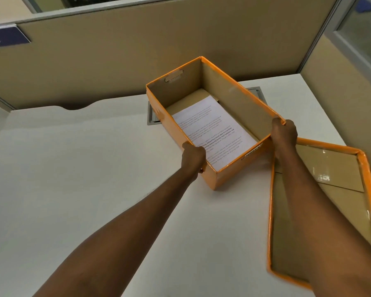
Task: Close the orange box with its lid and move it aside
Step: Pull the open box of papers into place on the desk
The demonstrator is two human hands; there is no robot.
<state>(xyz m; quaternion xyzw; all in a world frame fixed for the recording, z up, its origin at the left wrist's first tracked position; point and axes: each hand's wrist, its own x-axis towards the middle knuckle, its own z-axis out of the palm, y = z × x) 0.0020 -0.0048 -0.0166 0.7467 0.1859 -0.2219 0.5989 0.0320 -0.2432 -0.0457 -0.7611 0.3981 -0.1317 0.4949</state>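
Observation:
An open orange box (214, 179) with a brown cardboard inside stands on the white desk, turned at an angle. A printed sheet of paper (212, 129) lies flat on its bottom. My left hand (192, 156) grips the box's near left rim. My right hand (284, 133) grips the near right corner of the rim. The orange lid (321, 202) lies upside down on the desk to the right of the box, under my right forearm.
The white desk (84, 168) is bounded by beige partition walls (116, 56) at the back and right. A grey cable hatch (152, 114) sits in the desk behind the box. A blue number sign (4, 38) hangs on the partition at left.

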